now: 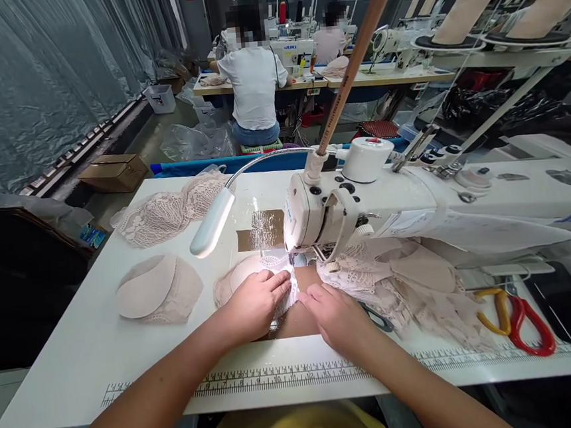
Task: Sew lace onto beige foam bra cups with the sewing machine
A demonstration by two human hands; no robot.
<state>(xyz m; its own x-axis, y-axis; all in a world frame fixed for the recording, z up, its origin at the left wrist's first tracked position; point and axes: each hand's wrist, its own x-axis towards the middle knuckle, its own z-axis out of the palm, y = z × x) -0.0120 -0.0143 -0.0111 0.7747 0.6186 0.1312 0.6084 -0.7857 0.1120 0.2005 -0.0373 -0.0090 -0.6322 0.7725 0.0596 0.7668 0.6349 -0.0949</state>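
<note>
A beige lace bra cup (243, 271) lies under the needle end of a white sewing machine (310, 218), brightly lit by the lamp. My left hand (259, 301) presses on the lace close to the needle, its fingers together and slightly bent. Just right of it, my right hand (335, 313) pinches the near edge of the same piece between thumb and fingers. The fingertips partly hide the fabric there. Behind my right hand, a heap of beige lace pieces (411, 283) rests under the machine arm.
To the left lie a stacked cup piece (157, 288) and a lace bra (165, 211). A bent-neck lamp (214, 223) reaches over the table. Red-handled scissors (530, 329) and a yellow-handled tool (497, 312) are at right. A printed ruler (260, 379) runs along the front edge. Co-workers sit ahead.
</note>
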